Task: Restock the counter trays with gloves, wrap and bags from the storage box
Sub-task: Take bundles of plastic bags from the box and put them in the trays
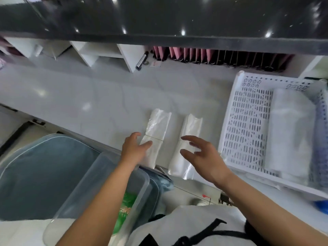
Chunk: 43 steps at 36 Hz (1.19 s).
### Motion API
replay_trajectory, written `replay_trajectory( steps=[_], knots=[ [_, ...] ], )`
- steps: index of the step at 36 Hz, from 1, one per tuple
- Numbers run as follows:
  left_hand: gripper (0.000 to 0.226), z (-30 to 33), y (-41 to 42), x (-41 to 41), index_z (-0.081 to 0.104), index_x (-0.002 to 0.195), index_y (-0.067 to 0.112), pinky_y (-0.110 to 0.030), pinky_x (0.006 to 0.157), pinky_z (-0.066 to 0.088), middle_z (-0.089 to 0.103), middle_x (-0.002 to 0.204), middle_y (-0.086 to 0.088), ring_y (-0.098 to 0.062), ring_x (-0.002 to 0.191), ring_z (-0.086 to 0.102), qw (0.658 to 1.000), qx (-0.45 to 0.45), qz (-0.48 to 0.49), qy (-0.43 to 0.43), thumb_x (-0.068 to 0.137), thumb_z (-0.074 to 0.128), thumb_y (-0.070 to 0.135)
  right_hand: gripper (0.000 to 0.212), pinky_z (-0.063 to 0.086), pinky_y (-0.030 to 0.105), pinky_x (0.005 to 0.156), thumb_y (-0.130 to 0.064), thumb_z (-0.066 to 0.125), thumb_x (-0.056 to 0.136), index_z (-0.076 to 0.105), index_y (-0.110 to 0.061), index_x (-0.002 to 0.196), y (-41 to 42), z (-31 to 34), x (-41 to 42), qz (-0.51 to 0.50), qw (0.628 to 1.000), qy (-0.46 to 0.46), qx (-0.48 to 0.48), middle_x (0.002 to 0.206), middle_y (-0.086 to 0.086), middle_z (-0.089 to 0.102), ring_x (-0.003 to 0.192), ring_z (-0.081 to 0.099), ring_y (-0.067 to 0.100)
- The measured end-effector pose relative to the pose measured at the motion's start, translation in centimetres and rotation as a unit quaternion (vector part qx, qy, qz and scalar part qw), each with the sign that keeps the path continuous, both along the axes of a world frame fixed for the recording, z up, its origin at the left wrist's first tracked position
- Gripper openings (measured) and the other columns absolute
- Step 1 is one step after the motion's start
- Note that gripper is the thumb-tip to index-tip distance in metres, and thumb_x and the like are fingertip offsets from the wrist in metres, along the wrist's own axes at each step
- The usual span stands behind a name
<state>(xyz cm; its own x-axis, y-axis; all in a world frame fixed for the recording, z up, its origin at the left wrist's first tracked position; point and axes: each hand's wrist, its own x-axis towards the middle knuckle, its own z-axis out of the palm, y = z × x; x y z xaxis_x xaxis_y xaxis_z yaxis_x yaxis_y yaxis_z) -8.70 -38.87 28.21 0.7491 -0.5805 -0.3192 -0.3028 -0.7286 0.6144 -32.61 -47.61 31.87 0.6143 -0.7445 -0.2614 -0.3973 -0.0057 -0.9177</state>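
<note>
Two flat bundles of clear plastic bags lie side by side on the white counter. My left hand [134, 148] rests on the near half of the left bundle [156, 128], fingers spread. My right hand [202, 157] hovers with fingers apart over the near half of the right bundle [190, 128]; whether it touches is unclear. A white perforated tray [246, 125] stands at the right and holds a larger pack of clear plastic [291, 132]. The clear storage box [99, 185] sits below the counter edge at my left, with a green packet [126, 208] inside.
White cubby shelves [106, 52] and a row of pink and dark folders [221, 57] line the back under a dark glossy ledge [159, 18]. A black and silver stapler-like tool [142, 62] stands by the cubbies. A blue-grey lid [44, 174] lies lower left.
</note>
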Motion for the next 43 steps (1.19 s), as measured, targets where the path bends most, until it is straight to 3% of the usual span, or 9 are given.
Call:
replay_trajectory(
  steps=[4,9,14,20,24,31,35,40,43],
  knots=[
    [0.080,0.5,-4.1,0.9,0.046,0.138,0.021,-0.038,0.094,0.048,0.054,0.132,-0.005,-0.027,0.118,0.056,0.994,0.089,-0.064,0.004,0.069,0.079,0.042,0.038,0.038,0.012,0.092,-0.040,0.062,0.089,0.058,-0.042,0.127,-0.8,1.5,0.0,0.045,0.996,-0.004,-0.075,0.134,-0.023,0.054,0.103,0.055,-0.007],
    [0.029,1.2,-5.9,1.5,0.058,0.085,0.020,-0.031,0.066,0.050,0.066,0.090,-0.001,-0.019,0.079,0.064,0.989,0.100,-0.108,0.030,0.067,0.081,0.025,0.040,0.035,0.011,0.094,-0.039,0.061,0.092,0.055,-0.040,0.131,-1.4,2.2,-1.2,0.039,0.991,0.031,-0.126,0.139,-0.022,0.052,0.115,0.046,-0.006],
    [0.022,1.3,-5.4,2.8,0.064,0.086,0.019,-0.026,0.062,0.051,0.069,0.086,0.000,-0.020,0.078,0.067,0.989,0.055,-0.099,0.098,0.073,0.078,0.008,0.046,0.040,0.018,0.093,-0.038,0.061,0.092,0.052,-0.035,0.136,-0.4,2.0,-0.1,0.028,0.986,0.081,-0.143,0.141,-0.013,0.053,0.112,0.056,0.007],
    [0.030,1.5,-3.6,3.9,0.066,0.104,0.016,-0.029,0.059,0.055,0.073,0.097,-0.006,-0.024,0.081,0.072,0.969,0.010,-0.057,0.241,0.079,0.073,-0.001,0.070,0.044,0.044,0.101,-0.037,0.057,0.093,0.024,-0.017,0.150,-0.6,0.2,4.9,0.057,0.943,0.291,-0.151,0.146,0.012,0.039,0.126,0.046,0.035],
    [0.029,1.3,-1.9,3.9,0.067,0.104,0.018,-0.026,0.056,0.054,0.075,0.096,-0.005,-0.022,0.079,0.073,0.955,-0.036,-0.044,0.293,0.082,0.069,0.001,0.057,0.048,0.047,0.093,-0.027,0.052,0.095,0.025,-0.016,0.144,-0.8,-1.4,7.5,-0.014,0.927,0.352,-0.129,0.142,0.013,0.035,0.121,0.042,0.037],
    [0.027,-0.5,1.4,4.4,0.067,0.110,0.015,-0.036,0.063,0.057,0.077,0.095,-0.010,-0.029,0.084,0.074,0.905,-0.105,-0.028,0.412,0.085,0.063,0.003,0.076,0.044,0.045,0.095,-0.023,0.063,0.088,0.018,-0.019,0.148,-1.1,-3.1,9.2,-0.229,0.933,0.275,-0.040,0.141,0.015,0.034,0.125,0.042,0.038],
    [0.028,-1.5,2.6,4.5,0.067,0.110,0.015,-0.038,0.058,0.057,0.077,0.091,-0.012,-0.030,0.078,0.074,0.893,-0.122,-0.015,0.433,0.084,0.064,0.004,0.065,0.047,0.032,0.069,-0.014,0.061,0.086,0.027,-0.014,0.141,-2.0,-3.1,9.5,-0.347,0.915,0.196,0.063,0.137,0.013,0.039,0.109,0.051,0.032],
    [0.029,-1.7,3.4,4.8,0.065,0.111,0.015,-0.042,0.063,0.058,0.075,0.099,-0.015,-0.035,0.087,0.072,0.887,-0.151,0.007,0.436,0.084,0.067,0.005,0.031,0.044,0.030,0.063,-0.007,0.066,0.083,0.046,-0.009,0.106,-2.3,-3.0,9.7,-0.337,0.913,0.184,0.139,0.102,0.012,0.054,0.077,0.052,0.023],
    [0.029,-1.3,3.8,5.0,0.065,0.111,0.016,-0.046,0.067,0.059,0.074,0.099,-0.015,-0.037,0.088,0.072,0.883,-0.163,0.006,0.441,0.084,0.068,0.007,0.037,0.049,0.031,0.054,-0.005,0.081,0.074,0.053,-0.005,0.099,-2.2,-2.2,10.0,-0.345,0.907,0.161,0.179,0.086,0.013,0.057,0.071,0.059,0.024]
  ],
)
